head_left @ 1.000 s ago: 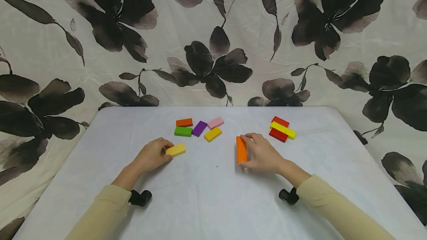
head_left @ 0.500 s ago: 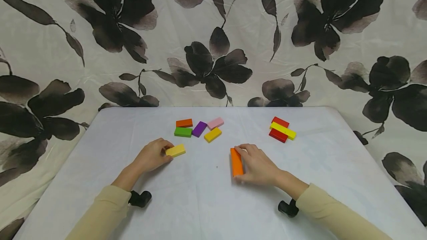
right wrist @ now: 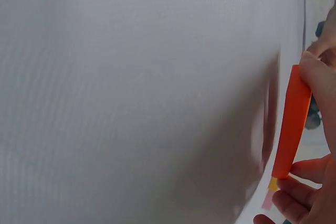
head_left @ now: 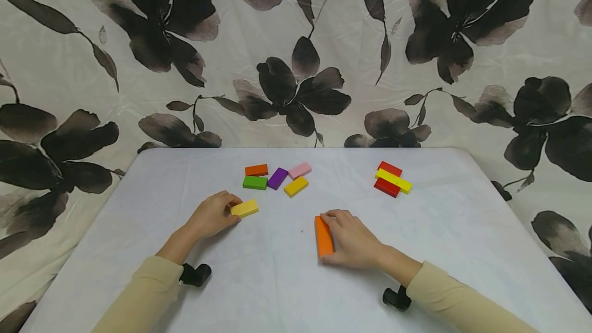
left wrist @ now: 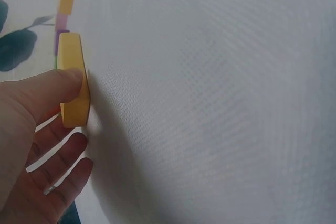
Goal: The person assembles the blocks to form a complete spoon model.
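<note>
Hands on table [head_left: 277, 281], left [head_left: 210, 216] pinching yellow block [head_left: 244, 208], right [head_left: 353, 238] gripping orange block [head_left: 324, 236].

Five-block cluster [head_left: 276, 178] at table [head_left: 277, 292] rear-center, three-block stack [head_left: 392, 179] to its right, well apart.

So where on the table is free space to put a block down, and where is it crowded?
Bare cloth lies between the left hand with its yellow block and the right hand with its orange block, and along the table's near edge. The far middle, around the five loose blocks, and the red-yellow stack are crowded.
</note>
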Tool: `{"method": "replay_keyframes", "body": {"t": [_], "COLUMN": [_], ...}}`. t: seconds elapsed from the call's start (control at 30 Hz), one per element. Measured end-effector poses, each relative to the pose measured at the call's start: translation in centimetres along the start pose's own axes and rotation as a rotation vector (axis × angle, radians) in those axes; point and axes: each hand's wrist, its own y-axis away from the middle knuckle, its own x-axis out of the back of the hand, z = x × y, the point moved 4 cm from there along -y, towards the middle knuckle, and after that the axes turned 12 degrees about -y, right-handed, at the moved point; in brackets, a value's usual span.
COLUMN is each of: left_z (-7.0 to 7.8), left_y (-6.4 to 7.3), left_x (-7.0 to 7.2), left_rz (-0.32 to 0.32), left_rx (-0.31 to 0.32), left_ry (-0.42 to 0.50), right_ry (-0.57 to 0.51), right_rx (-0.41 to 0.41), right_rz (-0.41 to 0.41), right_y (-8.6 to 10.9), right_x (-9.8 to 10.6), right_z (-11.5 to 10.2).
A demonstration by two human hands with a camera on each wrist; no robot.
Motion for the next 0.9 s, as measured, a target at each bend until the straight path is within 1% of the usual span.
{"method": "replay_keyframes", "body": {"t": [0.23, 0.63, 0.8, 0.9], "left_z": [0.0, 0.0, 0.0, 0.0], "left_y": [0.0, -0.1, 0.0, 0.0], "left_x": [0.1, 0.0, 0.1, 0.1], "left_rz": [-0.001, -0.002, 0.000, 0.011], "left_rx": [0.007, 0.002, 0.003, -0.010], "left_ry": [0.007, 0.010, 0.015, 0.016], "right_ry": [0.019, 0.072, 0.051, 0.028], "right_rx": [0.025, 0.026, 0.034, 0.044], "right_rz": [0.023, 0.036, 0.032, 0.033], "right_y": [0.1, 0.2, 0.4, 0.6], "right_x": [-0.5, -1.2, -1.0, -0.7], "right_z": [-0.3, -0.3, -0.3, -0.3]}}
